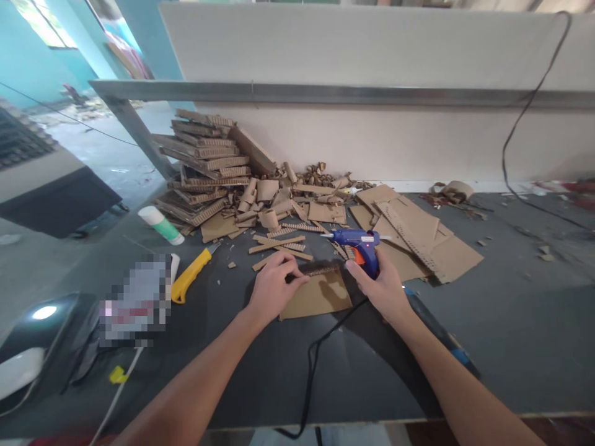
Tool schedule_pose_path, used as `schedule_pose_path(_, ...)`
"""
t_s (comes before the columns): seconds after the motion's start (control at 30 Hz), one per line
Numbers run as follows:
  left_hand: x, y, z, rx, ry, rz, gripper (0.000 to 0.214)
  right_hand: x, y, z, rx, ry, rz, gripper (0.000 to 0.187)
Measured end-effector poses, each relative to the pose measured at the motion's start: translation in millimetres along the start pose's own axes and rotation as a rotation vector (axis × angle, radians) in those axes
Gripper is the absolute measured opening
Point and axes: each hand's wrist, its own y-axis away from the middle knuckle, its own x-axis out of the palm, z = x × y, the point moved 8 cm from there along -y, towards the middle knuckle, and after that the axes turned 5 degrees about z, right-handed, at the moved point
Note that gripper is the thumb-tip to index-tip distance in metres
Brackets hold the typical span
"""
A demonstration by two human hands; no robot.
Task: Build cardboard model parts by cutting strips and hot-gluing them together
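Observation:
My right hand (379, 286) is wrapped round the handle of a blue hot glue gun (356, 241), whose nozzle points left over the table. My left hand (274, 286) lies on a flat brown cardboard piece (320, 296), its fingers pinching a narrow corrugated cardboard strip (320, 269) at that piece's far edge. The gun's black cord (316, 365) runs toward the table's near edge. Loose cardboard strips (279, 243) lie just beyond my hands.
A stack of corrugated cardboard (204, 167) and curled scraps sit at the back left. Flat cardboard sheets (418, 238) lie on the right. A yellow utility knife (190, 275), a white and green glue bottle (162, 225) and a dark helmet-like object (32, 334) lie left. A wall panel (372, 142) backs the table.

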Motion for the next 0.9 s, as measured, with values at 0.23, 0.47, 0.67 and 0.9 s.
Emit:
schedule_pose_path(0.23, 1.7, 0, 0, 0.007, -0.001, -0.003, 0.020, 4, -1, 0, 0.076, 0.063, 0.047, 0.039)
schedule_pose_path(0.47, 2.9, 0, -2, 0.013, -0.052, 0.005, 0.018, 7, -1, -2, 0.089, 0.095, 0.038, 0.036)
schedule_pose_path(0.67, -5.2, -3, 1, 0.015, -0.130, 0.109, 0.030, 3, -4, -7, 0.064, 0.110, -0.010, 0.033)
schedule_pose_path(0.9, -16.8, -4, 8, 0.009, -0.103, 0.196, 0.023, 6, -4, -13, 0.091, 0.078, 0.016, 0.032)
